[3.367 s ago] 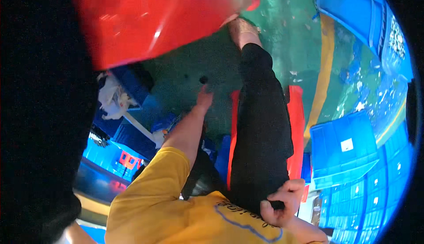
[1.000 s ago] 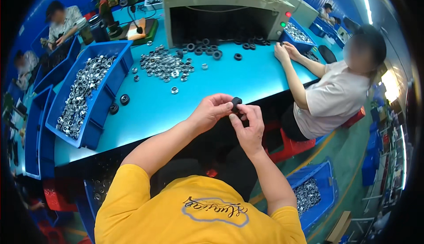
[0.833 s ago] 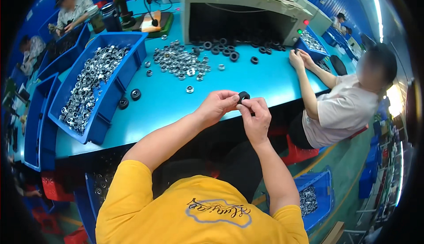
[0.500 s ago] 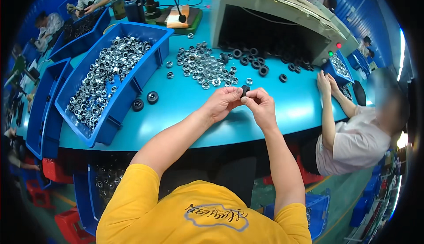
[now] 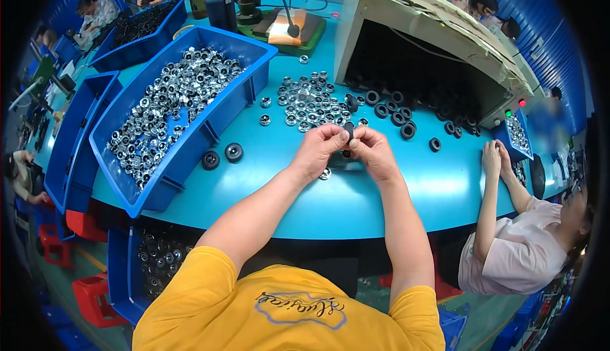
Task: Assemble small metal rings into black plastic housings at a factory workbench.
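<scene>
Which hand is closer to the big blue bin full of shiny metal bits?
Left. The left hand is just right of the blue bin; the right hand sits farther right, beyond the left hand.

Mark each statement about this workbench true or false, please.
1. Both hands, left hand and right hand, hold a small black ring together. True.
2. The blue bin is full of red caps. False: it holds silver parts.
3. Two black wheels lie beside the bin. True.
4. The table is yellow. False: it is blue.
</scene>
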`<state>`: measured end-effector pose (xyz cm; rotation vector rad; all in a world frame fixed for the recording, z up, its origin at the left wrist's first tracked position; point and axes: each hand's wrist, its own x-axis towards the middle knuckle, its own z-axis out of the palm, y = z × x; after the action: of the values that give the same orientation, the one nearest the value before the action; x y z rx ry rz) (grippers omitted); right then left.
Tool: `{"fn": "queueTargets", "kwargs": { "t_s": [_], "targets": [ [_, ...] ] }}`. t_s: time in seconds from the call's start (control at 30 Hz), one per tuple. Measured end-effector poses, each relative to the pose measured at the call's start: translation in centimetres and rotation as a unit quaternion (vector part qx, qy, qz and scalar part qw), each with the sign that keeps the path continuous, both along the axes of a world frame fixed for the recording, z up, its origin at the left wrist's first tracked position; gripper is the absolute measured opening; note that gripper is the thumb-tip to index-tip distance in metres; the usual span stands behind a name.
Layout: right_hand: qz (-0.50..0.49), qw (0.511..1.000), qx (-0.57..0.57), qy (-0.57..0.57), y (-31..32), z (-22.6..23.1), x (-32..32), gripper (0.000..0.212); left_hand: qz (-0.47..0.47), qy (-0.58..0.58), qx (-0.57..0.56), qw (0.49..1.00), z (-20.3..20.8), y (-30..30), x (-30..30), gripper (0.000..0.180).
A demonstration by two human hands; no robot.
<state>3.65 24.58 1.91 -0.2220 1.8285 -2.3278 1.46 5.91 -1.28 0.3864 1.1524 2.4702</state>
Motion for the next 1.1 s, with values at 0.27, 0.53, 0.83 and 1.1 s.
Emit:
{"fn": "queueTargets", "kwargs": {
  "t_s": [0.27,0.53,0.83,1.1],
  "targets": [
    [0.011,0.995,-0.092,-0.021,0.0,-1.3,0.2,0.016,0.083,0.114,-0.149,0.979,1.3,-0.1,0.4,0.018],
    [-0.097,0.993,0.029,0.054,-0.3,-1.1,0.7,0.018,0.139,0.157,-0.215,0.954,3.4,0.3,1.9,0.019],
    [-0.113,0.985,0.090,0.096,-0.4,-0.6,1.4,0.016,0.161,0.184,-0.223,0.944,3.4,-0.2,2.0,0.009],
    [-0.145,0.949,0.173,0.222,-1.6,0.7,2.7,0.015,-0.043,0.033,-0.043,0.998,2.3,-1.4,1.9,0.020]
  ]
}}
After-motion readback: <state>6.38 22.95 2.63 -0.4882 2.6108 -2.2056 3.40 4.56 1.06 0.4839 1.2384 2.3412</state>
